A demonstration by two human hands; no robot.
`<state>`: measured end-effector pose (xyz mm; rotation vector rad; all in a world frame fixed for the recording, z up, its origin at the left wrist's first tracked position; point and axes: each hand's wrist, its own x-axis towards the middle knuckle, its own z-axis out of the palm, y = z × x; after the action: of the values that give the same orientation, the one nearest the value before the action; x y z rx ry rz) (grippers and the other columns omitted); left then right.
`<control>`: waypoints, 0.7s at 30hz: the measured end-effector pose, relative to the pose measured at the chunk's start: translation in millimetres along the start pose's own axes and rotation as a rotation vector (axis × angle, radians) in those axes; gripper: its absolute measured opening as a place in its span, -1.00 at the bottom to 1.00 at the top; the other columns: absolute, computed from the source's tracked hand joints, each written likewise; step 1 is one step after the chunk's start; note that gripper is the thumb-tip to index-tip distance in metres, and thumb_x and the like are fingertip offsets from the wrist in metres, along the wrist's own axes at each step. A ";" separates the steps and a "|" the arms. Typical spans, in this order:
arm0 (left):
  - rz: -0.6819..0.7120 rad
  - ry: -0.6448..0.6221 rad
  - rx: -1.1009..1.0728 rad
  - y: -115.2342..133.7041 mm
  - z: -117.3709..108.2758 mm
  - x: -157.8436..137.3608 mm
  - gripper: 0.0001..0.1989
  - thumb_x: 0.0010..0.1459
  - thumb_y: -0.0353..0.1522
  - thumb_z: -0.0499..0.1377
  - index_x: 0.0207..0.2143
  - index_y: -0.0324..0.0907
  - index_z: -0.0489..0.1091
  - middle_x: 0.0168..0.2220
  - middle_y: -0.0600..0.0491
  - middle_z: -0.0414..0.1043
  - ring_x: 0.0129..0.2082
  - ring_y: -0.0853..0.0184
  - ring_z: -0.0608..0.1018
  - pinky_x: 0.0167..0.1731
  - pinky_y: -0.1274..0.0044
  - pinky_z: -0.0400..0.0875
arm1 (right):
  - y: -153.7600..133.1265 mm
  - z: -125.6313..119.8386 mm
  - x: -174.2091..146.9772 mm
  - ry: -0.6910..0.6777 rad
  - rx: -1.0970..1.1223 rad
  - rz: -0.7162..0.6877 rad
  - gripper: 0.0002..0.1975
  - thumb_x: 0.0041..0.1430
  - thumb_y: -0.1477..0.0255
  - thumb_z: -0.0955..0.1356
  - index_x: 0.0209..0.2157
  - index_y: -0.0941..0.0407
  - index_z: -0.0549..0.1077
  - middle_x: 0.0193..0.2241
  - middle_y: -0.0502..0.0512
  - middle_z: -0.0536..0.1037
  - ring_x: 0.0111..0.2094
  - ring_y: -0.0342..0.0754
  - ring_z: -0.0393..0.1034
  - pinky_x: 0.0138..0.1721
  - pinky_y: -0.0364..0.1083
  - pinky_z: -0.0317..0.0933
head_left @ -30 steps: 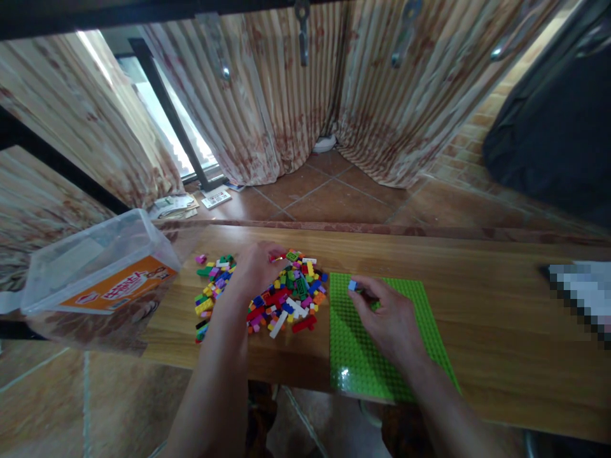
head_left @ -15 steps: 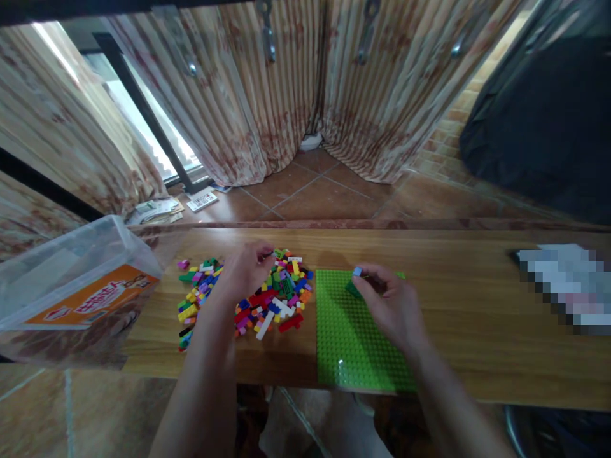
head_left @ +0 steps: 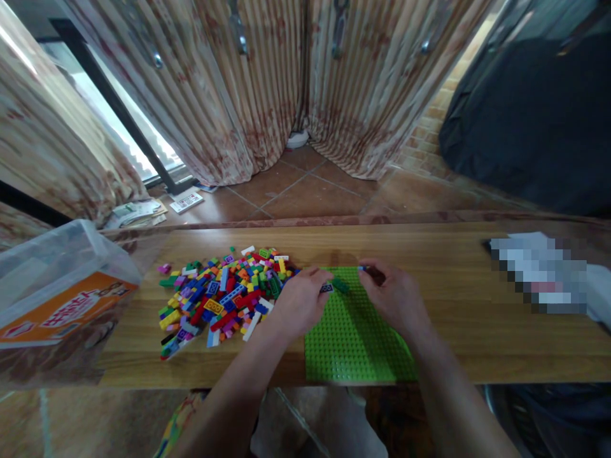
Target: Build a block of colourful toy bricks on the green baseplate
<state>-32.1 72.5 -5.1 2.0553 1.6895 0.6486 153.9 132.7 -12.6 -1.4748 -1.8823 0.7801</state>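
My left hand (head_left: 301, 304) is closed over the left part of the green baseplate (head_left: 356, 356). Its fingertips pinch a small brick (head_left: 326, 288), dark with a pale hollow underside; its exact colour is hard to tell. A dark green brick (head_left: 340, 285) sits near the far edge of the baseplate, between my two hands. Over the far right part of the plate, my right hand (head_left: 395, 294) is closed too. Between its thumb and fingers is a small blue brick (head_left: 361, 268), mostly covered by the fingers.
Left of the baseplate spreads a pile of colourful bricks (head_left: 224, 299). A clear plastic box (head_left: 62, 254) with an orange label stands at the wooden table's (head_left: 477, 337) left end. Toward the right end lies a blurred-out flat object (head_left: 534, 270). Striped curtains (head_left: 267, 95) hang beyond the table.
My left hand has moved right from the brick pile to the baseplate, now with a brick in its fingers. My right hand stays over the plate with the blue brick. The view has shifted slightly.
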 end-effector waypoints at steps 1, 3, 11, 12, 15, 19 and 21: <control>-0.009 0.001 0.019 -1.1 3.9 -0.8 -0.75 0.15 -0.51 0.13 -0.11 -0.20 0.43 -0.16 -0.03 0.48 -0.14 0.24 0.52 -0.06 0.40 0.43 | 1.4 -0.5 -0.6 -0.017 -0.063 -0.017 -0.72 0.12 0.33 0.30 -0.20 0.14 0.56 -0.39 0.12 0.62 -0.40 -0.02 0.48 -0.26 -0.03 0.29; -0.028 0.008 0.044 -4.0 8.7 -2.5 -0.72 0.14 -0.52 0.14 -0.08 -0.20 0.42 -0.14 -0.04 0.47 -0.12 0.22 0.52 -0.03 0.38 0.44 | 3.3 -1.4 -1.6 -0.062 -0.141 -0.037 -0.74 0.13 0.35 0.29 -0.22 0.13 0.56 -0.43 0.11 0.61 -0.41 -0.02 0.48 -0.29 -0.05 0.28; -0.032 0.022 0.054 -12.2 13.3 -3.7 -0.65 0.09 -0.55 0.15 -0.05 -0.21 0.41 -0.10 -0.06 0.46 -0.07 0.21 0.51 0.04 0.36 0.42 | 0.8 -1.5 -4.6 -0.174 -0.110 -0.054 -0.72 0.18 0.32 0.27 -0.22 0.15 0.56 -0.41 0.12 0.62 -0.39 -0.01 0.48 -0.30 -0.06 0.26; -0.029 0.027 0.046 -12.7 13.8 -3.3 -0.65 0.09 -0.56 0.15 -0.05 -0.20 0.42 -0.10 -0.05 0.46 -0.07 0.22 0.51 0.03 0.36 0.43 | -0.3 -0.7 -5.1 -0.195 -0.050 -0.058 -0.71 0.19 0.32 0.27 -0.21 0.15 0.56 -0.39 0.11 0.62 -0.38 -0.02 0.48 -0.29 -0.07 0.27; 0.001 0.037 0.030 -13.9 14.5 -2.0 -0.68 0.10 -0.56 0.14 -0.08 -0.18 0.44 -0.14 -0.03 0.49 -0.09 0.22 0.51 0.01 0.36 0.43 | -4.1 2.4 -6.9 -0.247 0.105 -0.072 -0.72 0.18 0.33 0.28 -0.18 0.14 0.55 -0.36 0.08 0.63 -0.35 -0.05 0.48 -0.28 -0.09 0.28; 0.018 0.041 0.028 -13.1 13.3 -1.3 -0.72 0.14 -0.55 0.11 -0.10 -0.21 0.44 -0.17 -0.05 0.51 -0.10 0.22 0.52 -0.02 0.37 0.44 | -7.5 3.9 -9.2 -0.317 0.154 -0.076 -0.74 0.18 0.34 0.29 -0.19 0.11 0.56 -0.33 0.05 0.63 -0.32 -0.06 0.48 -0.27 -0.10 0.28; 0.019 0.043 0.021 -11.9 12.1 -1.5 -0.74 0.18 -0.53 0.09 -0.09 -0.20 0.44 -0.17 -0.04 0.53 -0.12 0.23 0.53 -0.04 0.38 0.43 | -8.7 2.3 -10.0 -0.343 0.116 -0.076 -0.74 0.18 0.34 0.29 -0.21 0.10 0.57 -0.35 0.04 0.63 -0.34 -0.06 0.47 -0.28 -0.10 0.26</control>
<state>-34.8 73.1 -21.9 2.0887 1.7094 0.6887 148.7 121.0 -8.5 -1.2507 -2.0868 1.1431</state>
